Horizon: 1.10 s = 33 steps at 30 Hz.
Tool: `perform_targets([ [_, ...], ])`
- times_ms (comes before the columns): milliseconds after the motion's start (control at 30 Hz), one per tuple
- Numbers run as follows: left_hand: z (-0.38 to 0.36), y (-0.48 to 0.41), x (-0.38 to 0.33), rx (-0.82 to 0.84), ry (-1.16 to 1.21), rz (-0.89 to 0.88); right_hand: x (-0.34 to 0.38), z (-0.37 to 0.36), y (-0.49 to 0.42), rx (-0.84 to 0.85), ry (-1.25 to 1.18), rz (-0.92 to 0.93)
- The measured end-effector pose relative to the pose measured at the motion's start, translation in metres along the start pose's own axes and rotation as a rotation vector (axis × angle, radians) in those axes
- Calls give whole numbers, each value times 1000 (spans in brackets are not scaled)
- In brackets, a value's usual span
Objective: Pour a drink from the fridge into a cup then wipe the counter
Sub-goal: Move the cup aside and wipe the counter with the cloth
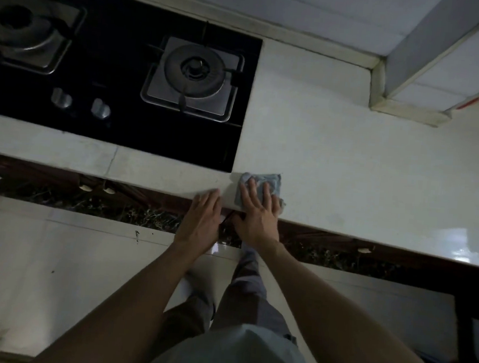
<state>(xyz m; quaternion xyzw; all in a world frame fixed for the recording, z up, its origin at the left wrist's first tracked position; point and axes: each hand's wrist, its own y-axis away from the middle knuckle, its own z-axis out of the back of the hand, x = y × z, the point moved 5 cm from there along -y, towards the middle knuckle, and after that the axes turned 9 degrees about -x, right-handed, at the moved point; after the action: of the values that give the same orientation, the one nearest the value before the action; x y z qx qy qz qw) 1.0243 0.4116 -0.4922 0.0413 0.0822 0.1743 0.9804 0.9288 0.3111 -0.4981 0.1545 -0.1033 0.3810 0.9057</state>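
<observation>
A small grey-blue cloth (272, 181) lies on the pale counter (348, 167) close to its front edge, just right of the hob's near corner. My right hand (256, 211) presses flat on the cloth with fingers spread, covering its lower half. My left hand (202, 217) rests beside it at the counter's front edge, fingers together and pointing forward, holding nothing. No cup or drink container is in view.
A black glass gas hob (116, 126) with two burners and two knobs fills the counter's left part. A tiled column (411, 89) stands at the back right. Dark cabinet fronts (370, 257) run below the counter edge, above a pale tiled floor (54, 267).
</observation>
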Motion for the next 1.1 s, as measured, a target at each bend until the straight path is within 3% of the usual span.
perform_targets([
  [200, -5, -3, -1, 58, -34, -45, 31, -12, 15, 10, 43, 69],
  [600, 10, -18, 2, 74, 2, -64, 17, 8, -31, 41, 94, 95],
  [967, 17, -66, -21, -58, 29, -198, -6, 30, -91, 80, 151, 188],
  [1100, 21, -90, -32, -115, 98, -155, -17, 41, -134, 72, 154, 199],
])
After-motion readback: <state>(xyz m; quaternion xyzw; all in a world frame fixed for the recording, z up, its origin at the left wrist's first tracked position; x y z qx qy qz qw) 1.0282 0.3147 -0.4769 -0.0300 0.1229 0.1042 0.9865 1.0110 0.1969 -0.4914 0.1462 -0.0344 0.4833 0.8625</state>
